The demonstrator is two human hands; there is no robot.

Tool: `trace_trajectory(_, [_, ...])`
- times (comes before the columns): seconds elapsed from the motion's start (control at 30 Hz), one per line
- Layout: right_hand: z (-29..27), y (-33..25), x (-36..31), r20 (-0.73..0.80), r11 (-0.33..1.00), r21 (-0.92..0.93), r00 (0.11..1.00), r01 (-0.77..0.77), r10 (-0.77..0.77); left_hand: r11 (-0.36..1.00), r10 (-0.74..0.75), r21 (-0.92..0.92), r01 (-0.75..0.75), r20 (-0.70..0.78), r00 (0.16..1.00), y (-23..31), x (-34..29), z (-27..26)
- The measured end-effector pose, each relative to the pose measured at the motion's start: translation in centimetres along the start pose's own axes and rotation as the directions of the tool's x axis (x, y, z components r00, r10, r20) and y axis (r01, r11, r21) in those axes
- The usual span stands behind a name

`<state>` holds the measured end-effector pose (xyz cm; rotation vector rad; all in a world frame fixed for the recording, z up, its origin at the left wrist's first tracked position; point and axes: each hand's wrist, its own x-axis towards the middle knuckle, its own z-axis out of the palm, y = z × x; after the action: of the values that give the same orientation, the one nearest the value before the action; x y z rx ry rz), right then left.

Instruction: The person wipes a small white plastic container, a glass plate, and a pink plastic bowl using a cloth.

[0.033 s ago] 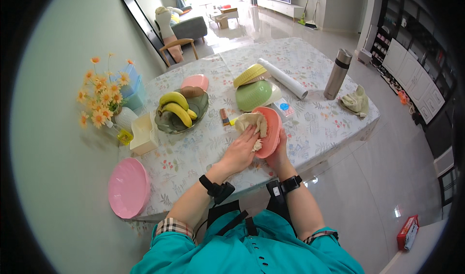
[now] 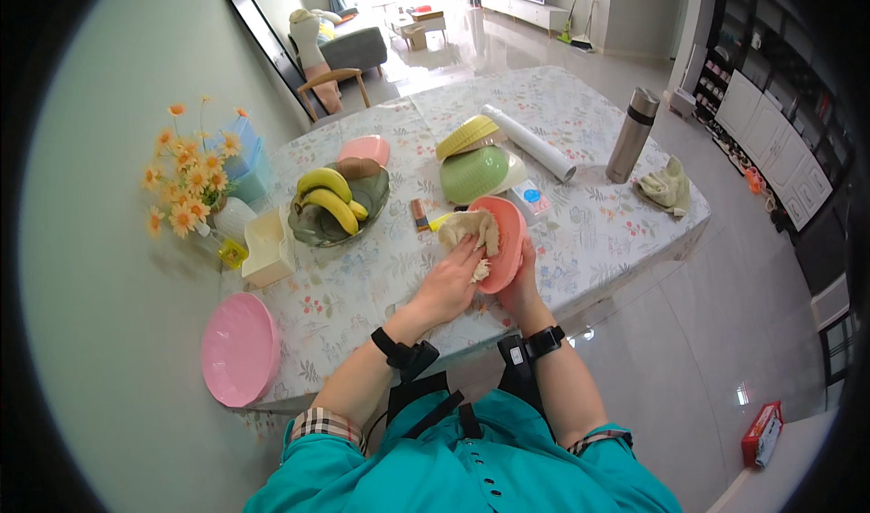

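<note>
My right hand point(image 2: 520, 288) grips a coral-pink plastic basket point(image 2: 513, 241) by its outer right side, with the basket tipped up toward the left. A cream cloth point(image 2: 464, 227) is bunched in my left hand point(image 2: 448, 286), whose fingers press it against the inside of the basket. Part of the cloth hangs out below those fingers. The right fingertips are hidden behind the basket. Just beyond stand a green basket point(image 2: 473, 176) and a yellow basket point(image 2: 464, 140), both tilted on their sides. A white and blue box point(image 2: 533, 201) lies beside the green one.
A glass fruit bowl point(image 2: 373, 207) holds bananas point(image 2: 328, 196). Left of it are a cream container point(image 2: 268, 250), a pink basin point(image 2: 239, 350) and orange flowers point(image 2: 192, 182). A white roll point(image 2: 530, 141), steel flask point(image 2: 633, 137) and crumpled cloth point(image 2: 666, 188) lie toward the right.
</note>
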<state>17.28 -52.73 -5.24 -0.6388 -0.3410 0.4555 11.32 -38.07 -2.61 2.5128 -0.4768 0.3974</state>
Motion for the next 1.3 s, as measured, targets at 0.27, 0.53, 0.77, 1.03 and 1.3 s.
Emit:
trace_trajectory(0.27, [0.1,-0.2,-0.6,-0.032,0.998,-0.018,0.997,-0.065,0.065,0.986,-0.003,-0.169,0.006,0.02,1.0,1.8,-4.1,-1.3])
trace_trajectory(0.53, [1.2,-1.3,-0.4,-0.089,0.998,0.05,0.996,0.031,-0.027,0.958,-0.287,-0.116,0.264,-0.312,0.906,-0.1,-4.4,-3.6])
trace_trajectory(0.77, [1.2,-1.3,-1.1,0.096,0.991,0.076,0.99,-0.11,0.103,0.953,-0.304,-0.116,0.281,-0.324,0.896,0.1,-2.8,-4.3])
trace_trajectory(1.03, [0.8,-0.5,-0.9,0.078,0.993,0.011,0.991,-0.113,0.112,0.868,-0.443,-0.357,0.344,-0.245,0.862,-0.6,-1.2,-4.2])
trace_trajectory(1.3, [0.6,-0.2,-0.4,0.172,0.961,-0.008,0.946,-0.278,0.275,0.821,-0.57,-0.339,0.46,-0.543,0.617,-5.5,-1.9,-10.9])
